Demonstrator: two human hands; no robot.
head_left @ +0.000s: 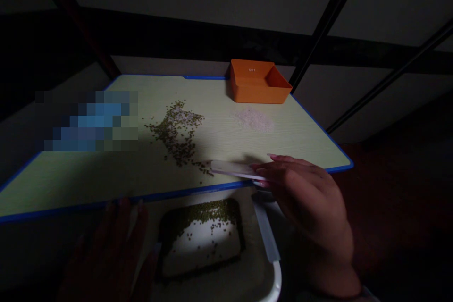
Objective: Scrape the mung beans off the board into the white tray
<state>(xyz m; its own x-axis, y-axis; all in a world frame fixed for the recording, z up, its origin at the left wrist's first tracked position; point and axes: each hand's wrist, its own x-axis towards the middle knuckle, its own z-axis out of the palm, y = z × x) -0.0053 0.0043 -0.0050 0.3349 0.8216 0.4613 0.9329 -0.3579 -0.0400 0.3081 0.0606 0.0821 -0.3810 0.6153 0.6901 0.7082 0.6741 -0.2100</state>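
Observation:
My right hand grips a flat white card by its right end and holds it on edge against the pale table near the front rim. Small green beans lie scattered just left of the card. A little heap of white grains sits farther back. Below the table edge, my left hand holds a dark tray, its fingers curled around the left side. The tray contains more green beans along its far end.
An orange open box stands at the table's back edge. A blurred blue patch covers the left of the table. A white container rim shows under the tray. Dark metal frame bars run behind; the surroundings are dim.

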